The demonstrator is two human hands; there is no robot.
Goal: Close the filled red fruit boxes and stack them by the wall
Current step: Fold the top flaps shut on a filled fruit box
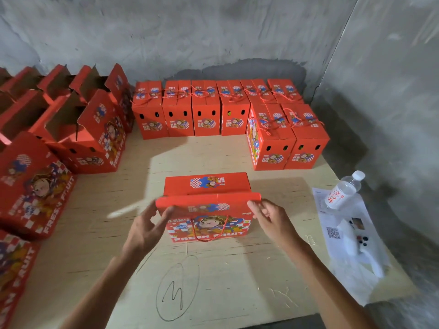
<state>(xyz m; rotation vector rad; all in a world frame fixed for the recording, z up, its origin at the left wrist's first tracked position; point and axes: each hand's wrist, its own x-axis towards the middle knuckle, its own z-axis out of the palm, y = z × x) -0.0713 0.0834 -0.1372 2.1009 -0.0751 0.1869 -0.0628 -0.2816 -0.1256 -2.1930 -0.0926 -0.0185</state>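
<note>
Red fruit box (207, 210) stands mid-counter on a pale plywood counter (213, 276) set against a rough grey wall (213, 32); the left hand (152, 224) and right hand (268, 217) flank its near top flap with fingers loose, grasping nothing. Behind the box, eight closed boxes (206, 110) line the wall, open boxes (78, 129) crowd its left side, and to its right one water bottle (344, 191) lies on papers (342, 231).

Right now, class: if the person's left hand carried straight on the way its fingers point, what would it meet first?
The left hand points up and rightwards at the red cardboard fruit box in front of the person. It would probably meet the left end of that box's folded top flap first, though depth is unclear.
</note>
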